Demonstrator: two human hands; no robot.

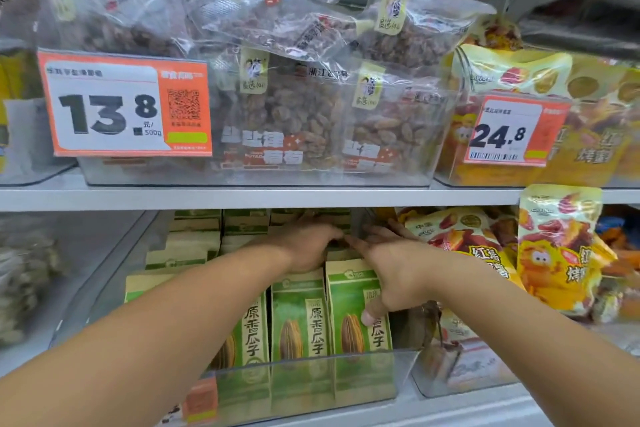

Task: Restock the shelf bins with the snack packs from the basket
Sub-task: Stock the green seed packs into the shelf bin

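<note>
Green sunflower seed packs point(298, 319) stand in rows inside a clear bin point(311, 392) on the lower shelf. My left hand point(304, 248) reaches over the front row, its fingers curled down over the top of a pack further back; the fingertips are hidden. My right hand point(391, 274) lies over the rightmost front pack point(349, 305). Its fingers stretch straight toward the back and its thumb presses on the pack's front face. The two hands nearly touch at the fingertips. No basket is in view.
The shelf board point(242, 198) sits just above my hands. On it stands a clear bin of raisin bags point(294, 114) with a 13.8 price tag point(124, 104). Orange sweet potato packs point(561, 253) fill bins to the right, with a 24.8 tag point(516, 130) above.
</note>
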